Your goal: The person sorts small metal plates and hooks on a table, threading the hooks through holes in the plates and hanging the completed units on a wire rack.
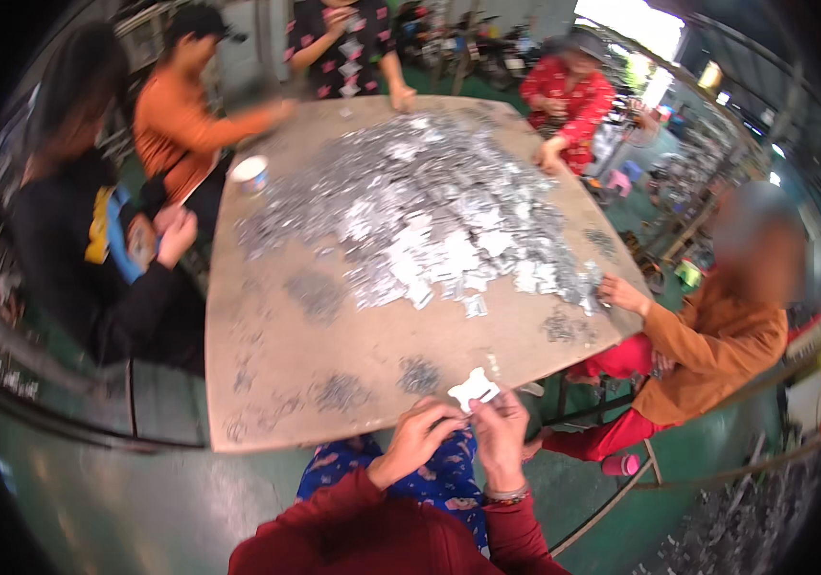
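Head view: left hand [417,439] close beside right hand [501,431].

Table [478,347]: one, centre. Silver heap [439,211]: one, upper centre; pieces not countable. Held piece [474,388]: one, lower centre. Dark piles [420,375]: at least five, around the heap. White tub [250,175]: one, upper left. Pink container [621,466]: one, lower right. Co-workers [707,350]: five.
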Tool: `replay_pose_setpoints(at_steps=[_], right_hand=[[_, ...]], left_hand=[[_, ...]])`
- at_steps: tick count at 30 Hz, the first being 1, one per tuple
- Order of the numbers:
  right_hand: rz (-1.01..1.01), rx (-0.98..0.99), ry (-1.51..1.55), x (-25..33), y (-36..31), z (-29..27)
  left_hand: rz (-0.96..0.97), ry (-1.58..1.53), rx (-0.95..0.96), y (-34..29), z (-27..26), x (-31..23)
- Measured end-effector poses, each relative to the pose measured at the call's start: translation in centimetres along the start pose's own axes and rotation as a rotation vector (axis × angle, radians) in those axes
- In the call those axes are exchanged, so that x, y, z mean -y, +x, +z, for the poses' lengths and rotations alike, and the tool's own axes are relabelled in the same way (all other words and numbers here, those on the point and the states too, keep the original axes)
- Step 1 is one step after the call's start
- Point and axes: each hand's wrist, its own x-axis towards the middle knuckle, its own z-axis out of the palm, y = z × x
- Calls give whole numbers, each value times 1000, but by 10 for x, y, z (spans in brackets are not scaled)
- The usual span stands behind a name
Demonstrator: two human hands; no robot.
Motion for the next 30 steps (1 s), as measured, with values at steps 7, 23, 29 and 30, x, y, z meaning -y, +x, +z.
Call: replay_pose_setpoints(at_steps=[7,23,29,30], right_hand=[[-57,-55,-56,23,11,4],[-107,-68,-58,20,-3,-1],[-229,7,-279,9,-8,19],[-234,-4,-312,12,-8,23]], left_hand=[[13,-108,68,23,1,-19],[149,-3,73,20,3,-12],[-45,-92,82,7,-18,4],[-56,-108,-51,9,-24,12]])
